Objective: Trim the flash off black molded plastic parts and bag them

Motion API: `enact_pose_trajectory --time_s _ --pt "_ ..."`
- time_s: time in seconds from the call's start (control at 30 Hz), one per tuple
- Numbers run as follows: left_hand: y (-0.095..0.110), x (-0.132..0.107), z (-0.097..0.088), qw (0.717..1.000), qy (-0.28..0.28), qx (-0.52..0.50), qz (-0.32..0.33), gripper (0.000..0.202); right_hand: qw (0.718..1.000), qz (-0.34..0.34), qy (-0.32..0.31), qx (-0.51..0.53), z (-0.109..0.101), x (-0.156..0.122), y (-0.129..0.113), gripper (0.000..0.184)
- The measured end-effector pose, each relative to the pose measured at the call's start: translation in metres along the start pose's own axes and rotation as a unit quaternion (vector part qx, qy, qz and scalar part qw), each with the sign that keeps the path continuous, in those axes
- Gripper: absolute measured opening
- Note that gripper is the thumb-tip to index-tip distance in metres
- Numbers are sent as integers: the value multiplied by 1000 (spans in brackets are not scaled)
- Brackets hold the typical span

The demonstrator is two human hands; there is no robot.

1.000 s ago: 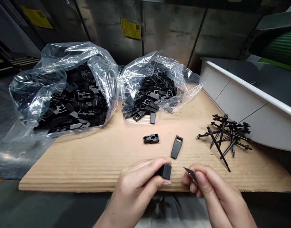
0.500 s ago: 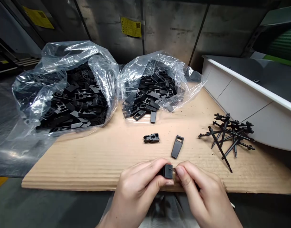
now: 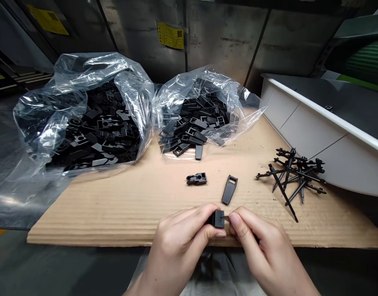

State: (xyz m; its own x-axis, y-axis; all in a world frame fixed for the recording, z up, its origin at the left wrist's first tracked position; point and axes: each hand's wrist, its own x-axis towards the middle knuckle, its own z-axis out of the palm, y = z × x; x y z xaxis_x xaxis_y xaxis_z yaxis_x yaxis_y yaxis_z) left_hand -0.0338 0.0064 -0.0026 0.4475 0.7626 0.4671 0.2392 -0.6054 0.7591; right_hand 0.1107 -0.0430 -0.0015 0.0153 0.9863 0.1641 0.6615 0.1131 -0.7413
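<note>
Near the front edge of the cardboard sheet [image 3: 114, 218], my left hand [image 3: 179, 242] pinches a small black plastic block [image 3: 219, 219] between thumb and index finger. My right hand [image 3: 263, 242] is closed on a thin, pointed blade [image 3: 226, 218], whose tip meets the face of the block. Most of the blade is hidden by my fingers. Just beyond my hands lies a tapered black plastic piece [image 3: 230, 190] with a square opening at its far end. To the left of it rests a black clip-like part [image 3: 196, 179] with a rounded end.
Two clear plastic bags [image 3: 139, 94] of black parts stand at the back; the right-hand bag [image 3: 204, 78] spills pieces onto the cardboard. Thin black plastic stems [image 3: 295, 174] lie heaped at right. A white-rimmed bin [image 3: 306, 123] borders the right side.
Both hands keep their grip, with the blade tip still at the block. The view has shifted slightly; nothing else has visibly moved.
</note>
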Motion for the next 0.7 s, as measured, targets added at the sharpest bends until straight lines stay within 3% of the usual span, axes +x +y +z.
enact_pose_trajectory --time_s 0.3,0.4,0.5,0.7 --pt "0 0 -1 1000 -11 10 9 18 997 60 -53 12 -5 2 -4 33" --pt "-2 -1 0 999 7 33 5 15 996 51 -64 19 -6 2 -4 33" --pt "-4 -1 1 998 18 57 0 12 996 54 -55 48 -9 0 -3 35" --pt "-4 -3 0 999 8 41 -3 14 981 139 -16 132 -8 0 -5 33"
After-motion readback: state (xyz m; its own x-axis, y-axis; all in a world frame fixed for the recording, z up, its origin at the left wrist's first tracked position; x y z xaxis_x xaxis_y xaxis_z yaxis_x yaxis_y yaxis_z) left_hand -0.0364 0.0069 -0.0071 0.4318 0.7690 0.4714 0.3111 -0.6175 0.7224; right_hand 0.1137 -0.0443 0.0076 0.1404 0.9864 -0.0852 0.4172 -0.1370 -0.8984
